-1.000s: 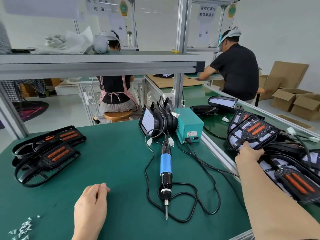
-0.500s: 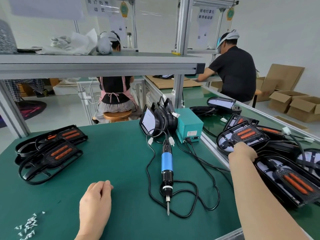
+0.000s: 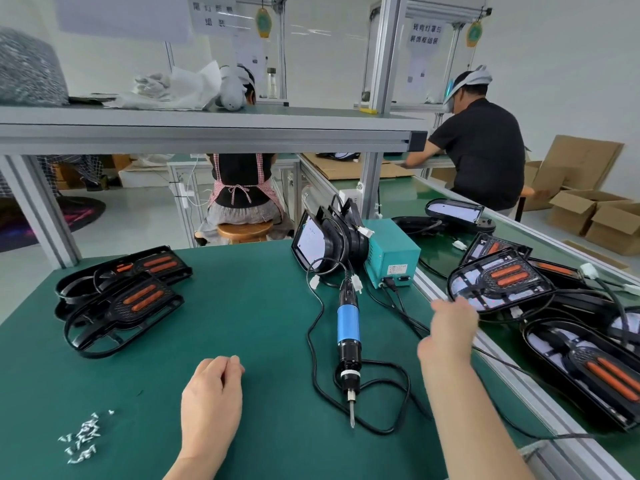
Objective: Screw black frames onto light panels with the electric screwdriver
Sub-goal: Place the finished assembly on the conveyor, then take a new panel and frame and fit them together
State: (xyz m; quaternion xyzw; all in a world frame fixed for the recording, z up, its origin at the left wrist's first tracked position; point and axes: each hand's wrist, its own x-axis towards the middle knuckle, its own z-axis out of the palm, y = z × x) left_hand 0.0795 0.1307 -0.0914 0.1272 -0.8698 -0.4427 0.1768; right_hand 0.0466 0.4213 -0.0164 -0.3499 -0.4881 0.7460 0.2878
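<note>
The right hand [image 3: 450,327] was motion-blurred, and its fingertips were hidden where they met the near edge of a light panel [image 3: 498,284]; the fingers appeared curled onto that edge, gripping the panel, which was tilted with its far end raised above the pile of other panels [image 3: 588,362] on the neighbouring green bench to the right. The lower panels in that pile were partly covered by black cables and by one another, and the nearest one was cut off by the picture's right edge. The right forearm ran up from the bottom of the view, crossing the aluminium rail [image 3: 512,372] between the two benches. The left hand [image 3: 213,393] rested on the green mat [image 3: 242,306] in a loose fist, knuckles up, holding nothing visible, though its palm side could not be seen. The electric screwdriver [image 3: 348,336] lay on the mat between the two hands, bit pointing toward the person, its cord looping around it and running to the teal power box [image 3: 393,249]. Black frames [image 3: 121,299] were stacked at the far left of the mat, and a small heap of screws [image 3: 81,438] lay near the left front corner, too small to count.
</note>
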